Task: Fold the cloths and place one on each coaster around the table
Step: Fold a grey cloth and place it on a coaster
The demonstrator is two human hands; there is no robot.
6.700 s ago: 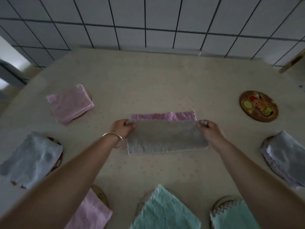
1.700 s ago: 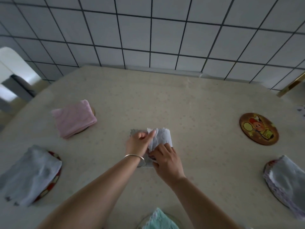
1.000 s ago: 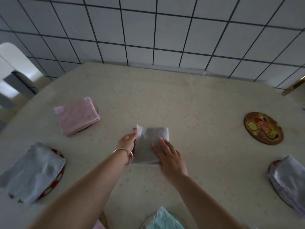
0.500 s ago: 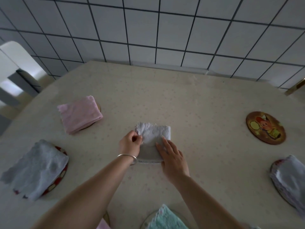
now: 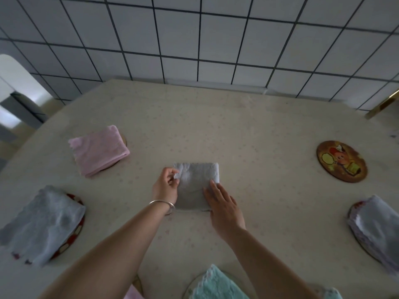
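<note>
Left hand (image 5: pixel 165 186) pinches the grey cloth's (image 5: pixel 195 186) corner, right hand (image 5: pixel 222 207) presses flat with fingers spread; lifting one-handed risks the fold springing open before the bare coaster (image 5: pixel 341 164).

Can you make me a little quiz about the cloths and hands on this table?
1. True or false: the round picture coaster on the right has a cloth on it.
2. Which hand pinches a corner of the grey cloth in the middle? A) left hand B) right hand
3. Fill in: the cloth at the far left of the table is ____.

Key: 1 false, it is bare. 2 A; the right hand lies flat on the cloth. 3 pink, the pink cloth folded on its coaster.
</note>
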